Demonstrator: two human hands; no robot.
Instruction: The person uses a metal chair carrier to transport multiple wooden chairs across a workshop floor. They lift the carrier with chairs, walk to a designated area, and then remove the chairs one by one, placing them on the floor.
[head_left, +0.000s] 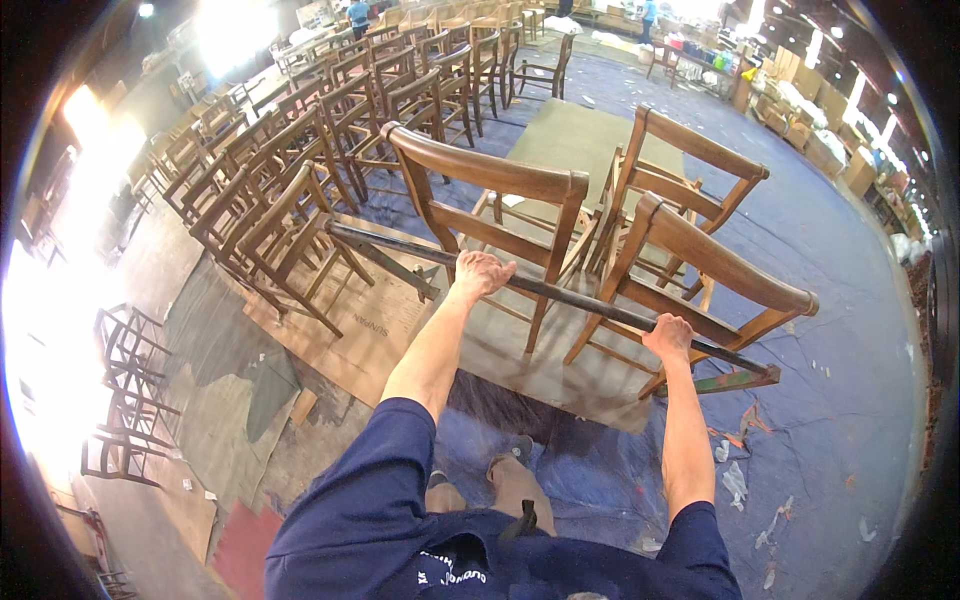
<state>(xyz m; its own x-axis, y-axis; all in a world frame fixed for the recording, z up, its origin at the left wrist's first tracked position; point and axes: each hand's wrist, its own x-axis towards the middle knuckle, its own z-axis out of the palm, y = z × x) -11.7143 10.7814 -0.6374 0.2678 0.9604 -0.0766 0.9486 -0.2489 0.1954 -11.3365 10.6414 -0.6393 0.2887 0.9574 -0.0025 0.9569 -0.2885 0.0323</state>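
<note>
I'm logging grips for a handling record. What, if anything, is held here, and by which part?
The long dark bar: the left hand grips it left of its middle, the right hand nearer its right end.

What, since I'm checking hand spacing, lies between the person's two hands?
In the head view, a stretch of black bar lies between the left hand and the right hand.
</note>
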